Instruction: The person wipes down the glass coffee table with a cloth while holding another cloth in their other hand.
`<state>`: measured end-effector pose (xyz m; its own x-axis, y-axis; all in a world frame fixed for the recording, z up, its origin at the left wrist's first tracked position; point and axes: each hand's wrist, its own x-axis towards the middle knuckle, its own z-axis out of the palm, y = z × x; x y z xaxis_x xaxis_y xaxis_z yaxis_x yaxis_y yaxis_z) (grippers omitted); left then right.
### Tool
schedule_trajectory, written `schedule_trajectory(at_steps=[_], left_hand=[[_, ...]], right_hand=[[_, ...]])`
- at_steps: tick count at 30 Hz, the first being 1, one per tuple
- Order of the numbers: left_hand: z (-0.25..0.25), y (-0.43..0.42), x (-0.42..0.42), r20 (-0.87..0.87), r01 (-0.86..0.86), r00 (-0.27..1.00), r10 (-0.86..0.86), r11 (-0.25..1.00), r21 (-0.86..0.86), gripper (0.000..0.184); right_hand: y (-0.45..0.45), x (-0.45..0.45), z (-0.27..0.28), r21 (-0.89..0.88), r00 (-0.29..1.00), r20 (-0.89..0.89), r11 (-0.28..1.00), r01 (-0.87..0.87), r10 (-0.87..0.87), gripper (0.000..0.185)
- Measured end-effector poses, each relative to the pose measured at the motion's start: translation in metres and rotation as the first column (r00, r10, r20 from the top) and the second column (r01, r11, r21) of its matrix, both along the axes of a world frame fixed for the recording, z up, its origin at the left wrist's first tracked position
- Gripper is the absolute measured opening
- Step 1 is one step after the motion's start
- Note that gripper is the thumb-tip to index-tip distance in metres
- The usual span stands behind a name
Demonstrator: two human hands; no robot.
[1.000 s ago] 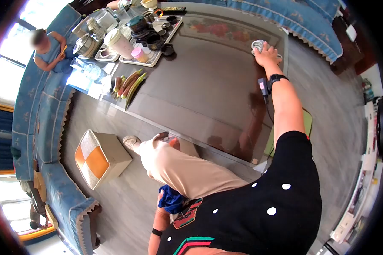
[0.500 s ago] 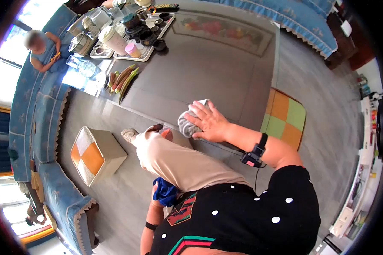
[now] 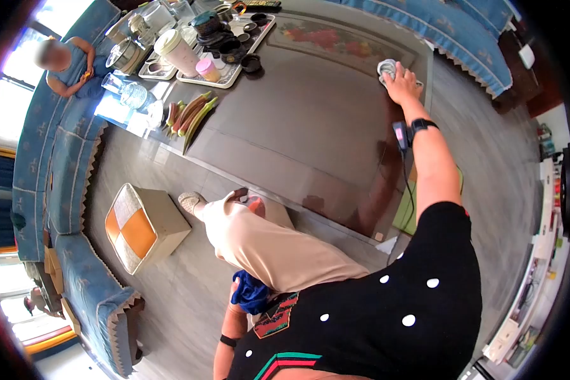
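Note:
My right hand (image 3: 404, 87) presses a crumpled grey-white cloth (image 3: 387, 67) onto the dark glossy table (image 3: 297, 114), near its far right corner. The fingers curl over the cloth. A wet-looking sheen marks the tabletop behind that forearm, along the right side. Down by my hip, my left hand (image 3: 235, 299) grips a bunched dark blue cloth (image 3: 251, 292); its fingers are partly hidden behind the fabric. Long reddish and green okra-like pods (image 3: 190, 117) lie at the table's left edge.
On the table's left stand a tray (image 3: 225, 81) with dark cups and a teapot, a white tumbler (image 3: 176, 54) and a glass jug (image 3: 133, 95). An orange-and-grey stool (image 3: 142, 228) is on the floor. Another person (image 3: 73, 66) sits on the blue sofa (image 3: 76, 164).
My right hand has swept the grey-white cloth from the near table edge to the far right corner, leaving a shiny wet-looking area. The left hand stays by my hip with the blue cloth.

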<state>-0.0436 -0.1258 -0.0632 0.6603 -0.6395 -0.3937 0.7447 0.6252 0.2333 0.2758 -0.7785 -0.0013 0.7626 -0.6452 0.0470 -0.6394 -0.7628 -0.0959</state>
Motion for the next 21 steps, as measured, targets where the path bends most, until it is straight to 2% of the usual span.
schedule_trajectory(at_steps=[1, 4, 9, 10, 13, 15, 16, 17, 18, 19, 20, 21], left_hand=[[0.002, -0.001, 0.0, 0.004, -0.002, 1.0, 0.002, 1.0, 0.027, 0.066], [-0.003, 0.001, 0.0, -0.011, -0.018, 1.0, 0.018, 0.998, 0.052, 0.066], [0.012, -0.009, 0.005, -0.039, -0.009, 0.999, 0.009, 1.0, -0.003, 0.07], [0.011, -0.008, 0.004, -0.047, -0.02, 0.999, 0.022, 0.999, 0.046, 0.071], [0.019, -0.014, 0.006, -0.058, -0.024, 0.998, 0.03, 0.994, 0.103, 0.073], [0.021, -0.017, 0.005, 0.026, -0.025, 0.999, 0.021, 0.99, 0.139, 0.073], [0.023, -0.016, 0.004, 0.272, 0.022, 0.95, -0.155, 0.9, 0.435, 0.073], [0.025, -0.015, 0.002, 0.408, -0.025, 0.831, -0.378, 0.708, 0.706, 0.073], [0.02, -0.014, 0.0, 0.237, 0.017, 0.961, -0.14, 0.888, 0.459, 0.073], [0.015, -0.012, -0.003, -0.023, -0.039, 0.999, 0.043, 0.985, 0.171, 0.073], [0.011, -0.009, -0.002, 0.015, -0.004, 1.0, 0.002, 0.992, 0.124, 0.073], [0.009, -0.007, -0.004, 0.013, -0.005, 1.0, 0.004, 0.992, 0.123, 0.073]], right_hand=[[0.006, 0.011, 0.005, 0.022, 0.997, -0.022, 0.997, 0.072, -0.072, 0.07], [0.03, 0.033, 0.007, 0.03, 0.996, 0.026, 0.996, 0.085, -0.086, 0.069], [0.114, 0.031, 0.001, -0.108, 0.946, 0.005, 0.941, -0.321, 0.323, 0.069], [0.138, 0.022, 0.002, -0.089, 0.916, -0.002, 0.912, -0.4, 0.401, 0.069], [0.21, -0.018, 0.005, -0.065, 0.781, -0.046, 0.778, -0.625, 0.623, 0.07], [0.25, -0.053, -0.001, -0.048, 0.636, -0.02, 0.634, -0.772, 0.772, 0.07], [0.265, -0.074, 0.0, 0.004, 0.579, 0.017, 0.579, -0.815, 0.815, 0.07], [0.277, -0.094, 0.001, 0.052, 0.521, 0.058, 0.518, -0.854, 0.852, 0.071], [0.281, -0.112, 0.006, 0.054, 0.52, 0.058, 0.517, -0.854, 0.852, 0.071], [0.279, -0.131, 0.013, 0.106, 0.464, 0.063, 0.456, -0.884, 0.884, 0.071], [0.272, -0.142, 0.016, 0.156, 0.406, 0.071, 0.391, -0.907, 0.911, 0.071], [0.261, -0.148, 0.013, 0.158, 0.404, 0.069, 0.39, -0.907, 0.912, 0.071]])
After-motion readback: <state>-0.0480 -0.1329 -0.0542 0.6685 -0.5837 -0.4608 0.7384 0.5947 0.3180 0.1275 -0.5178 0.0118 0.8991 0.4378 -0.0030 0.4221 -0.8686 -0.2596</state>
